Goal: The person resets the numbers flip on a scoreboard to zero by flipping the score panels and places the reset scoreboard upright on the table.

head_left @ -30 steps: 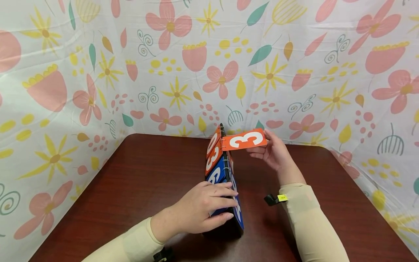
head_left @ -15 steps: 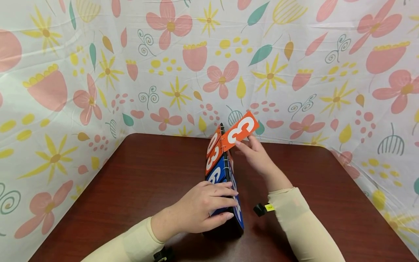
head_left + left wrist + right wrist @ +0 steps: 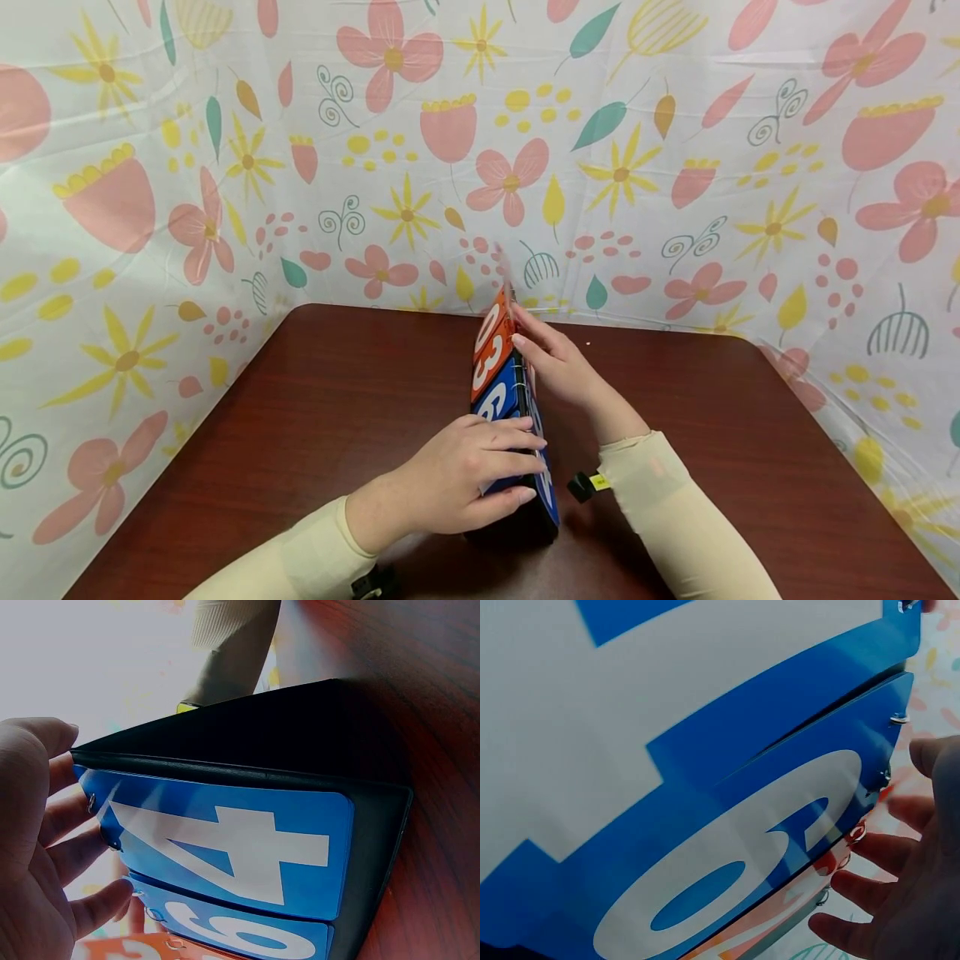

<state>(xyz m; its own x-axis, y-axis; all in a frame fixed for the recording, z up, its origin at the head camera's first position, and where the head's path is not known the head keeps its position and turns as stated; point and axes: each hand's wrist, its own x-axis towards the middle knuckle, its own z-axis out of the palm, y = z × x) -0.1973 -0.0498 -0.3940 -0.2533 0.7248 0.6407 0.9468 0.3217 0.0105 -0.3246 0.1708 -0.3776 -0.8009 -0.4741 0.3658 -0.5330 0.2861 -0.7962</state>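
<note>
Counted: one scoreboard (image 3: 497, 400); two hands at it, left hand (image 3: 468, 475) and right hand (image 3: 566, 367); one table (image 3: 360, 392) beneath it; two sleeves (image 3: 686, 517), one either side.

The table (image 3: 360, 392) looks like polished wood to me, the blue cards (image 3: 225, 844) smooth plastic, their rings (image 3: 898, 718) shiny metal, the far backdrop (image 3: 480, 183) creased cloth

Left fingers (image 3: 510, 464) spread, right fingers (image 3: 542, 331) extended

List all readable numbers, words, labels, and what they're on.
"0": big orange card
"3": small orange card
"6": small blue card
"4": big blue card
"6": right face's small blue card
Unreadable: yellow tag (tiny), raised card (blurred), right face's big card (cropped), orange strip (mostly hidden).
</note>
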